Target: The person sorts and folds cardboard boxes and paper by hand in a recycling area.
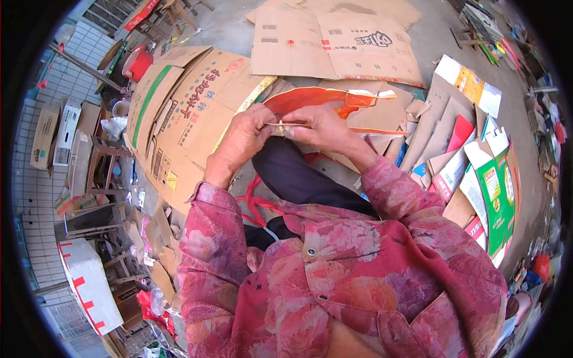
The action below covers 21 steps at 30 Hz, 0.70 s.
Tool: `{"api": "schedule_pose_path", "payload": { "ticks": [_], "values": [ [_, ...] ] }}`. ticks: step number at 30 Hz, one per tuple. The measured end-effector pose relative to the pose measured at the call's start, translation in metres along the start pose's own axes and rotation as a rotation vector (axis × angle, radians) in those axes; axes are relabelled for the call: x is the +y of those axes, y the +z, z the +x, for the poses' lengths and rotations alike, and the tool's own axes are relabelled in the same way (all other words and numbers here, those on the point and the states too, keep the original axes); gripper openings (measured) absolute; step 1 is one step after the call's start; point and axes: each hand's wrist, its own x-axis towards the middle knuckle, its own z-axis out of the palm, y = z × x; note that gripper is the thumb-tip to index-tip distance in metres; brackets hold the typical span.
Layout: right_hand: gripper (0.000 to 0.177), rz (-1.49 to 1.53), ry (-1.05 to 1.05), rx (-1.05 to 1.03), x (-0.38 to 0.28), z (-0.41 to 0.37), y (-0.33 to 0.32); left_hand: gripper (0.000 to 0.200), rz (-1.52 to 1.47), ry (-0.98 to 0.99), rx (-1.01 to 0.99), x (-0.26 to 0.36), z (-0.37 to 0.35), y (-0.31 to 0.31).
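My left hand (242,140) and my right hand (319,128) meet in front of me. Both pinch the near edge of a flattened orange-red cardboard piece (322,98), which has a white torn strip along its top right. The fingertips of the two hands almost touch along a thin pale edge of that cardboard. My pink flowered sleeves and dark trousers fill the lower middle of the view.
A large flattened brown carton (179,101) with green and red print lies left. Another flat carton (334,45) lies ahead. Stacked flattened boxes (471,173) spread to the right. A red rope (253,203) lies under my left arm. Stools and a white box (89,283) stand left.
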Motion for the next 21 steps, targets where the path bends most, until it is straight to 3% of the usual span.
{"api": "schedule_pose_path", "payload": {
  "ticks": [2,3,5,6,8,14,16,18,21],
  "values": [
    [0.021,-0.068,0.127,-0.04,-0.002,0.001,0.006,0.011,0.032,-0.018,0.004,-0.001,-0.002,0.0],
    [0.017,-0.119,0.077,0.006,-0.002,0.001,0.008,0.011,0.034,-0.021,0.011,0.003,-0.003,0.001],
    [0.017,-0.115,0.084,0.018,0.005,0.001,0.008,0.013,-0.042,-0.039,0.32,0.017,-0.009,0.006],
    [0.017,-0.107,0.098,0.035,0.007,0.002,0.008,0.013,-0.04,-0.039,0.326,0.018,-0.015,0.012],
    [0.017,-0.093,0.13,0.048,0.002,0.001,0.01,0.015,-0.073,-0.095,0.553,0.01,-0.029,0.028],
    [0.015,-0.092,0.209,0.066,-0.009,-0.006,0.023,0.013,-0.22,-0.249,0.564,-0.002,-0.043,0.074],
    [0.015,-0.123,0.219,0.099,-0.007,-0.009,0.029,0.009,-0.411,-0.365,0.608,-0.006,-0.043,0.078],
    [0.015,-0.111,0.023,0.243,-0.007,-0.01,0.038,0.008,-0.417,-0.334,0.587,-0.008,-0.045,0.08],
    [0.015,-0.149,0.091,0.258,-0.017,-0.013,0.039,0.008,-0.432,-0.339,0.583,-0.012,-0.047,0.083]
  ]
}}
